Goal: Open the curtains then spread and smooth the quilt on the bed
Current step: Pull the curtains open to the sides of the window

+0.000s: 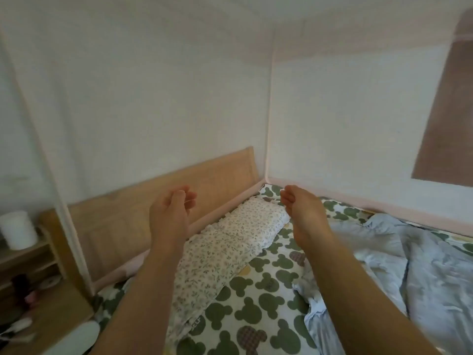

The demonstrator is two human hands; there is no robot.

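Note:
Both my arms reach forward over the bed. My left hand [172, 213] hovers in front of the wooden headboard [210, 175], its fingers loosely curled and holding nothing. My right hand [302, 210] is raised above the far end of the floral pillow [230, 242], fingers bent forward, also with nothing in it. The pale blue quilt [414, 267] lies crumpled in a heap on the right side of the bed, on the green bear-print sheet [258, 298]. A sheer pink-framed net [358, 119] encloses the bed on the far sides. No window curtain shows.
A pink net pole [269, 111] stands at the bed's far corner, and another pole [60, 201] stands at the left. A wooden bedside shelf [38, 254] holds a white cylinder [18, 229] and small items. A brown panel [450, 111] shows through the net at right.

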